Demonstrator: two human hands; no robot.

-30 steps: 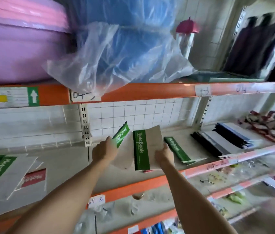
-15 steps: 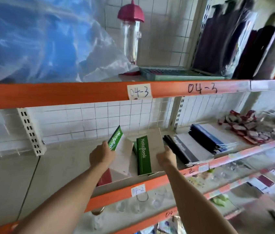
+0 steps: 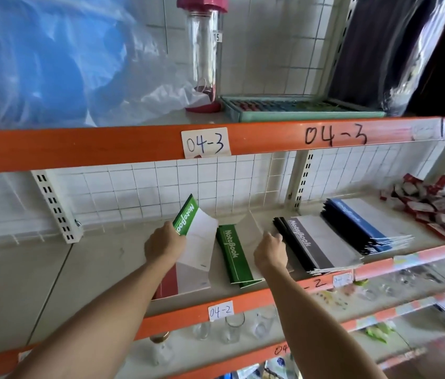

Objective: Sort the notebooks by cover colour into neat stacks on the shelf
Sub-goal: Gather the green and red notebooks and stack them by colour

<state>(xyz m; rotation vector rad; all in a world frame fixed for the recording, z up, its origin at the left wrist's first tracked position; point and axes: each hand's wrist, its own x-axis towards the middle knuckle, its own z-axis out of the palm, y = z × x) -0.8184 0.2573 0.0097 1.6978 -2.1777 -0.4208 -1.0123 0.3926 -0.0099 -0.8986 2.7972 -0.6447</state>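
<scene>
Since half a second ago the green notebook stack (image 3: 234,255) under my right hand (image 3: 270,251) lies flat on the shelf (image 3: 101,269); earlier it stood more upright, held up off the board. View has also tipped slightly, so the black stack now sits closer to my right hand.

Left hand (image 3: 164,245) grips one green notebook (image 3: 191,228), fingers curled round its green spine edge. That book is tilted, spine up and far, white cover facing right, lifted above a red notebook (image 3: 180,280) that lies flat at the near edge of the shelf.

Right hand rests on the right part of the green stack, knuckles up, fingers bent down onto the cover. Cannot tell whether it pinches the cover or just presses.

Just right of that hand: black notebook stack (image 3: 314,246), fanned, its near corners over the orange shelf rail (image 3: 270,291). Right again and farther back: blue notebook stack (image 3: 358,222), touching or overlapping the black one.

Far right on the same shelf, a heap of red and white packets (image 3: 434,203). Upper shelf holds a clear bottle (image 3: 205,50) with a pink cap, a blue item in plastic wrap (image 3: 51,56) to its left, and a green tray (image 3: 297,110) to its right. Paper labels read 04-3 (image 3: 206,143) and 04-2 (image 3: 220,311).
</scene>
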